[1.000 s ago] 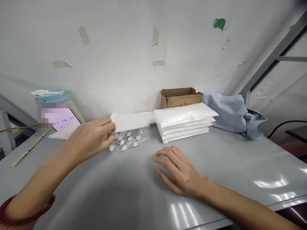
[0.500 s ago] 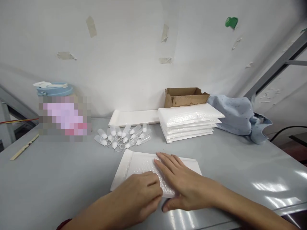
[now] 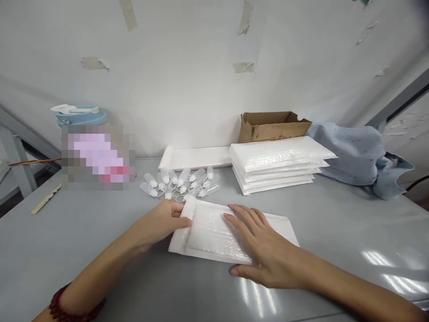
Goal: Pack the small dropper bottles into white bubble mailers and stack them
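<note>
In the head view, with the envelope stack (image 3: 281, 161) as landmark: a white padded envelope (image 3: 211, 232), lying on the grey table (image 3: 335, 232) on the near side of the stack and partly to its left, bubbled face up, flap-like end pointing left. Held there by the left hand (image 3: 169, 221) in a narrow grip, thumb on top of the edge, fingers partly hidden; taken at the very border, probably to control the flap without crushing the padded middle. Covered farther along, nearer the stack, by the right hand (image 3: 258, 246), fingers spread wide over the upper face, thumb off the near edge; nothing enclosed in that grip, laid flat most likely to stop any sliding on so smooth a surface.

Left of the stack, just beyond the padded envelope: small clear tubes (image 3: 182, 178) with white ends and thin cords, strewn loosely near the left hand, seemingly for easy reach. Behind those, running to the stack's left side, flat white packaging (image 3: 201, 157) along the wall (image 3: 187, 98). Directly behind the stack, an open cardboard box (image 3: 281, 132); to its right, a bunched blue cloth (image 3: 345, 154), perhaps pushed aside for working room. Far left of the stack, a thin stick (image 3: 46, 200).
</note>
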Action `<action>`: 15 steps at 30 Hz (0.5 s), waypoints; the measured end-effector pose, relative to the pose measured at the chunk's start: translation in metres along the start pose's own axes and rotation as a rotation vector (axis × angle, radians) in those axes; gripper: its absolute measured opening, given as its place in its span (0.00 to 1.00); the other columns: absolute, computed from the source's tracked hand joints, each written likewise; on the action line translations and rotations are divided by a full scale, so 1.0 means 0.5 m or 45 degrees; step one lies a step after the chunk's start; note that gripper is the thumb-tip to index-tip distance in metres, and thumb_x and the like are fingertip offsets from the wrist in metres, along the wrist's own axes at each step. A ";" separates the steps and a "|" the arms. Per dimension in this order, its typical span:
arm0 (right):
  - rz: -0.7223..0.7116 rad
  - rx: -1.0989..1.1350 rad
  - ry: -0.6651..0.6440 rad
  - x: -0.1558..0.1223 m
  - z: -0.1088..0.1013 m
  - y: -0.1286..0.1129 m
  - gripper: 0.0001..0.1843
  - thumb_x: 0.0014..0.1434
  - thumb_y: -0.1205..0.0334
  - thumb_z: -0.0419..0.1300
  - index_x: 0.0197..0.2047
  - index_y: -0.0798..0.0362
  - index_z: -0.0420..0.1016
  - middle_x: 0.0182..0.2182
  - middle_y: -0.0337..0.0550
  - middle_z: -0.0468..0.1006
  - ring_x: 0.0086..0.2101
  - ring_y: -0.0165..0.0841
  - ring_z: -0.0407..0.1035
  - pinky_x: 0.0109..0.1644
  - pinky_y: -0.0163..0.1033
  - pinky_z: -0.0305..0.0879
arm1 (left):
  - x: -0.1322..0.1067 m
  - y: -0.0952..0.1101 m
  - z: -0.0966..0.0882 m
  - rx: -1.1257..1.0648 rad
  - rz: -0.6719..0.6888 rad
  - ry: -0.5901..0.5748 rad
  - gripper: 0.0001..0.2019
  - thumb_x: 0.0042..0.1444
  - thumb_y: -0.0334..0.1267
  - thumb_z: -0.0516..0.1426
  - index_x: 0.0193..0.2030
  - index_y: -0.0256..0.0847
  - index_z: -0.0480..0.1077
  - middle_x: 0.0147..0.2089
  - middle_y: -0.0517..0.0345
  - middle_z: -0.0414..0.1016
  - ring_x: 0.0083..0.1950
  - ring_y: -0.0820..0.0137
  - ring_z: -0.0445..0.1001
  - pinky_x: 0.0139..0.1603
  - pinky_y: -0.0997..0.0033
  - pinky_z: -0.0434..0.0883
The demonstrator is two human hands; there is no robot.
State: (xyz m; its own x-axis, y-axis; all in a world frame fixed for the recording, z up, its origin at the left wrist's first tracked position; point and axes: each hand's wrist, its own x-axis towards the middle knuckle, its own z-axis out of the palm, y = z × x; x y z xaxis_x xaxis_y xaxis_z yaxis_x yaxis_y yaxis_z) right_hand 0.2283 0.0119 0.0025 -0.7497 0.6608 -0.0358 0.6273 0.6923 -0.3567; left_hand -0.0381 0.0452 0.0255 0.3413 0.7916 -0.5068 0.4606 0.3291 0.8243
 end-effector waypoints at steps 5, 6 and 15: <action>-0.054 -0.065 0.090 0.001 0.004 -0.007 0.47 0.58 0.47 0.58 0.67 0.64 0.38 0.63 0.70 0.48 0.63 0.56 0.39 0.60 0.67 0.48 | 0.010 -0.005 0.055 -0.347 0.071 -0.159 0.13 0.45 0.33 0.59 0.41 0.41 0.74 0.36 0.60 0.79 0.38 0.67 0.76 0.39 0.71 0.70; -0.073 -0.080 0.126 0.001 0.005 -0.010 0.47 0.57 0.49 0.59 0.67 0.64 0.38 0.62 0.70 0.49 0.63 0.56 0.40 0.59 0.67 0.48 | 0.010 -0.005 0.065 -0.384 0.082 -0.162 0.14 0.44 0.33 0.60 0.41 0.40 0.74 0.37 0.60 0.79 0.38 0.67 0.75 0.38 0.72 0.70; -0.078 0.008 0.356 0.001 0.005 -0.026 0.44 0.46 0.65 0.60 0.64 0.62 0.46 0.53 0.62 0.61 0.53 0.53 0.55 0.53 0.62 0.57 | 0.005 -0.002 0.115 -0.332 0.075 -0.069 0.12 0.44 0.34 0.60 0.38 0.41 0.73 0.35 0.60 0.76 0.37 0.65 0.73 0.34 0.72 0.69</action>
State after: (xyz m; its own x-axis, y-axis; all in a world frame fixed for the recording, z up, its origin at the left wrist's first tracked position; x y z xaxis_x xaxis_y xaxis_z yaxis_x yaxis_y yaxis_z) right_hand 0.2193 0.0029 0.0049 -0.6983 0.6726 0.2448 0.5806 0.7323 -0.3558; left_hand 0.0095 0.0171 0.0089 0.4083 0.7868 -0.4628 0.2146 0.4100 0.8865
